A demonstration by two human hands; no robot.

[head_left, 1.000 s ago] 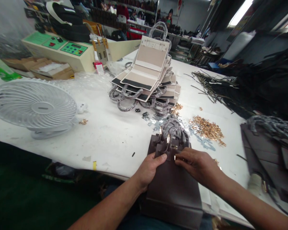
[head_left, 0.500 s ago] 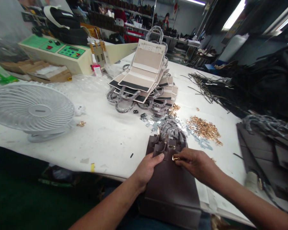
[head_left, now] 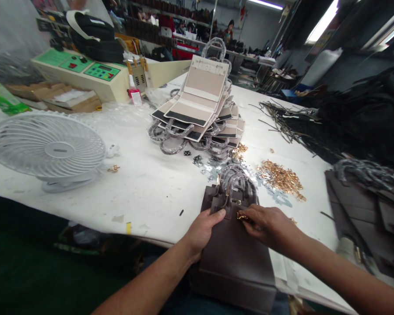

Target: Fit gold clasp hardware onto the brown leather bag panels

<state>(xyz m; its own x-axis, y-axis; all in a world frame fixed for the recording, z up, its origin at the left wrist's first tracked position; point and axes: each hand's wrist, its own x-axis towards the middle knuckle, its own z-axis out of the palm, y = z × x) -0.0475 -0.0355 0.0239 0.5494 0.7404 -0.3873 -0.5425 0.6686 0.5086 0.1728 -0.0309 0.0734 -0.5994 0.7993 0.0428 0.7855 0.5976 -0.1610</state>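
A dark brown handbag [head_left: 236, 258] leans at the table's near edge, its wrapped handles [head_left: 238, 179] pointing away from me. My left hand [head_left: 203, 229] grips the bag's left side, thumb lying on the front near the handle's base. Between the fingertips of my right hand [head_left: 262, 223] is a small gold metal clasp piece [head_left: 242, 215], held against the upper front of the bag. The fingers hide part of that piece. Another gold fitting [head_left: 236, 201] shows on the bag just above it.
A pile of gold hardware [head_left: 280, 177] and grey metal plates [head_left: 213, 166] lie beyond the bag. Stacked beige-lined bag panels [head_left: 200, 94] stand further back. A white fan [head_left: 49, 146] is at left, a green-panelled machine [head_left: 85, 76] behind it. Dark panels [head_left: 357, 214] lie at right.
The view has shifted slightly, so the scene sits a little further right. My right hand has turned a little around the gold clasp piece; my left hand keeps its grip on the bag.
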